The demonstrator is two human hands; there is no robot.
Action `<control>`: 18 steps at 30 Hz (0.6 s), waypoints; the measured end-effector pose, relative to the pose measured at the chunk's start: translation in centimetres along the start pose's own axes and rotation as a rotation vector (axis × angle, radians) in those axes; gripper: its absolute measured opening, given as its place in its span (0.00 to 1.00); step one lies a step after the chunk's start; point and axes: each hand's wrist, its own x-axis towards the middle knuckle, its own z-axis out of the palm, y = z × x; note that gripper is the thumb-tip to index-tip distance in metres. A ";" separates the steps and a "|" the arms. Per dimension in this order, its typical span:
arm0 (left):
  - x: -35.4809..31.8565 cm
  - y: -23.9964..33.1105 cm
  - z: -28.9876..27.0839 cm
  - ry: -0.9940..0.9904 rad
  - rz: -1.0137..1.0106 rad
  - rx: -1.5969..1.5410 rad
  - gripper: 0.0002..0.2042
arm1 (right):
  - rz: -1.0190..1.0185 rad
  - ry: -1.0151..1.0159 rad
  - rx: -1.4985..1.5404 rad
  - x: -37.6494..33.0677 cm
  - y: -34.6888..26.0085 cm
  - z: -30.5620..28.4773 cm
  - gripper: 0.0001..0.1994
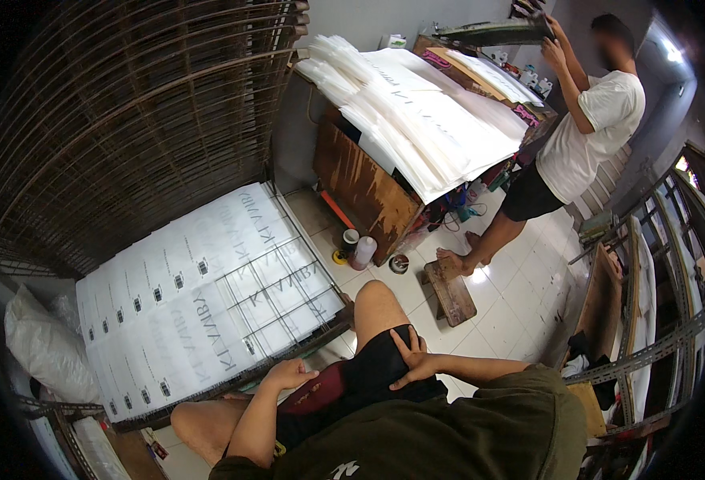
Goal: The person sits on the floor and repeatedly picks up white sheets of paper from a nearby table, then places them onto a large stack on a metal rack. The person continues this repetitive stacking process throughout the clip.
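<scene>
My left hand is loosely closed above my lap, its thumb pointing right, and nothing shows in it. My right hand rests on the dark shorts over my thigh with the fingers spread; it holds nothing. Closest to my left hand is the lower tier of a wire drying rack. White printed sheets lie there in overlapping rows, partly under a wire grid.
Raised wire tiers fill the upper left. White sheets are stacked on a wooden cabinet. A co-worker holds up a framed panel, one foot on a low stool. Bottles stand beside the cabinet; shelving is at right.
</scene>
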 end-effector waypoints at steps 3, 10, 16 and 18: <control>-0.1 0.1 -0.1 -0.006 -0.011 0.001 0.30 | 0.000 0.000 0.001 0.1 0.0 0.0 0.72; -0.5 0.6 -0.4 -0.016 -0.009 -0.005 0.30 | 0.016 0.010 -0.006 0.0 0.0 0.1 0.72; -0.6 0.1 -0.4 -0.016 -0.024 0.003 0.30 | 0.035 -0.032 -0.005 -0.2 -0.8 -0.2 0.72; -0.6 0.4 -0.5 -0.021 -0.018 0.012 0.31 | 0.031 -0.018 -0.005 -0.1 -0.5 0.0 0.72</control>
